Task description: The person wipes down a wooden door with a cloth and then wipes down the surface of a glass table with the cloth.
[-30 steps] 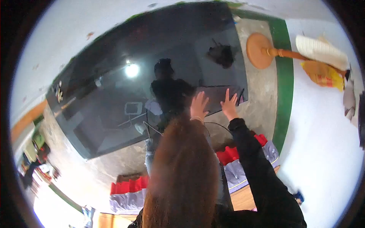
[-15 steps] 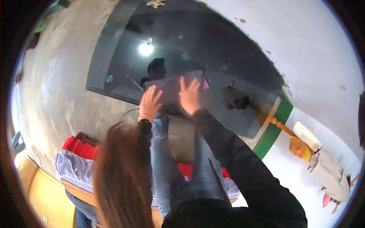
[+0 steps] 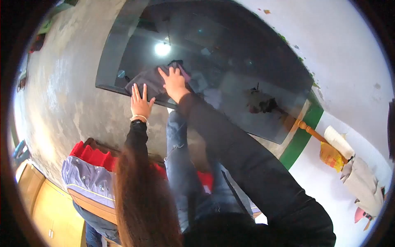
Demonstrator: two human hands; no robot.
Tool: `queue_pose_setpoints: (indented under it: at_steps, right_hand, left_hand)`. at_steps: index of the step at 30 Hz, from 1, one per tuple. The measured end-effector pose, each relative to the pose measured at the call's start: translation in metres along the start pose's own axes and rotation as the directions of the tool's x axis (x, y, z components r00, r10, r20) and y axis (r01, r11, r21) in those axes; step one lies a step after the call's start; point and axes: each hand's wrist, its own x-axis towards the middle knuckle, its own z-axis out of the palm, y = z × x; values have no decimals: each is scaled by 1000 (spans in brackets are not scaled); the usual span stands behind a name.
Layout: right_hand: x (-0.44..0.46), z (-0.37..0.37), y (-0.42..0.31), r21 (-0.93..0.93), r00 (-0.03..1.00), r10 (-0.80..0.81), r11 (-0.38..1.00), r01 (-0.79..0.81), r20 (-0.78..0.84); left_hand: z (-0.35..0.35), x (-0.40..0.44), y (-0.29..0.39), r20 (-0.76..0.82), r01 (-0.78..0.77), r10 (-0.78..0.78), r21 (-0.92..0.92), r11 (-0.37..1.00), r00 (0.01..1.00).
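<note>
A dark greyish cloth (image 3: 149,80) with a purplish edge lies spread on a dark, glossy glass tabletop (image 3: 230,53), close to its near left edge. My left hand (image 3: 141,106) rests at the near edge of the cloth, fingers stretched out and apart. Farther right and a little higher, my right hand (image 3: 175,85) lies flat on the cloth with its fingers spread. Neither hand is wrapped around anything. A bright lamp is reflected in the glass beyond the cloth.
Bare concrete floor (image 3: 74,78) extends to the left. Behind me stands a wooden seat with a lavender cover (image 3: 88,177) and red fabric (image 3: 96,157). A white wall with a green strip (image 3: 302,138), a yellow bag (image 3: 331,156) and a beige bag (image 3: 360,185) are on the right.
Both hands have moved left across the glass, and the cloth has shifted left with them. My left hand now sits lower than my right, nearer the tabletop's edge.
</note>
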Motion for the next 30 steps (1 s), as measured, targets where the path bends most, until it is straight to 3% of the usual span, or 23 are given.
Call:
queue_pose_setpoints:
  at_steps: [3,7,9,12,14,17,21,23,27,30]
  right_hand:
    - [-63,-20,45,70,984,142,986,-150,111]
    - [-168,-28,134,265,964,263,928,-263,35]
    - [-219,-30,185,266,925,369,886,-379,87]
    - [-295,-41,269,225,826,515,798,-559,229]
    - [-344,-47,317,225,787,582,754,-617,206]
    - [-408,-46,369,242,699,675,656,-715,234]
    - [-443,-61,432,162,540,751,520,-838,380]
    - [-460,-49,448,203,571,732,536,-819,371]
    - [-463,-29,448,294,602,737,527,-797,308]
    - [-435,-30,405,269,611,733,550,-791,299]
  left_hand:
    - [3,-22,55,46,-93,92,21,995,995]
    - [4,-60,153,140,-258,254,17,966,957]
    - [4,-78,214,223,-302,299,-25,953,928]
    - [2,-93,303,257,-485,486,-70,872,836]
    - [5,-98,362,253,-606,601,-65,793,758]
    - [-1,-97,450,282,-669,666,-102,736,690]
    - [18,-96,544,430,-720,641,29,694,636]
    - [1,-97,568,513,-689,570,58,723,642]
    - [0,-94,542,483,-704,620,-9,710,619]
    - [24,-87,486,327,-707,687,-72,703,649]
